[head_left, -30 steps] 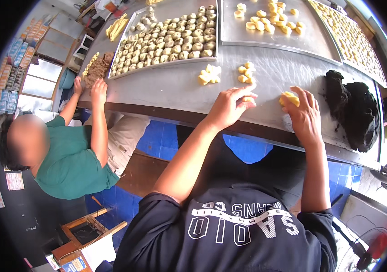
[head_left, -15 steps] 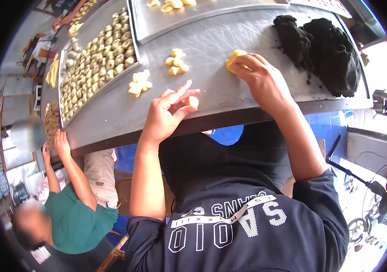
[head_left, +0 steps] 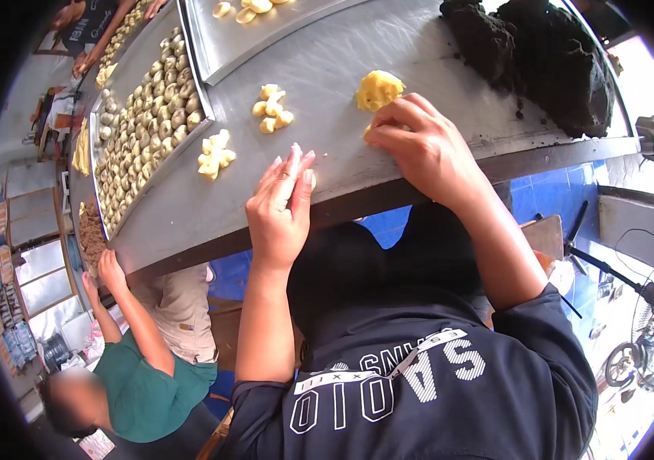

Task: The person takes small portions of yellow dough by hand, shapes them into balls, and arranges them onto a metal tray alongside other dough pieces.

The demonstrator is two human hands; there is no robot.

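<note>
Yellow dough lump (head_left: 380, 90) just beyond right grip (head_left: 425, 149), pinching small dough bit (head_left: 367, 133), left grip (head_left: 278, 211) unclear

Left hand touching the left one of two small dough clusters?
Apart. The head view shows bare metal table between the left hand and that dough cluster.

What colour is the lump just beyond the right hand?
The lump is yellow, best seen in the head view.

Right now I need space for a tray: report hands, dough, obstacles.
Right hand pinching small dough piece beside yellow lump. Left hand near table edge, grip unclear. Two dough clusters ahead of it; dark mass far right.
</note>
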